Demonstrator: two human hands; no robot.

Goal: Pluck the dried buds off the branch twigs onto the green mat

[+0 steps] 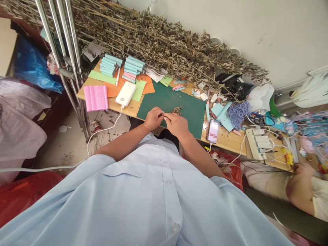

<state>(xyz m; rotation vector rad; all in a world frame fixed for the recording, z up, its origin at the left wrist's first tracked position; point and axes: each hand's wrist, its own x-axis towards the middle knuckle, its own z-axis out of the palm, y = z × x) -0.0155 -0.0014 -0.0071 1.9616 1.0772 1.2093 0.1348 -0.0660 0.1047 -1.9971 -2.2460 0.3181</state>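
Note:
My left hand (153, 118) and my right hand (176, 124) meet over the near edge of a dark green mat (159, 99). Fingertips of both hands are pinched together, touching each other; whatever sits between them is too small to make out. Just beyond my right hand, a small heap of dried plant bits (176, 109) lies on the mat. To the left of the mat is a white power bank (126, 93) with a cable plugged in. A phone (213, 131) with a blurred screen rests to the right.
Rolled blue paper tubes (134, 65) are stacked at the back left, near a pink folded sheet (96, 98). Dried plant stalks (164, 41) pile along the wall. A power strip (256, 143) and purple yarn (238, 112) lie at right, near another person's arm (299, 189). Metal crutches (64, 58) stand left.

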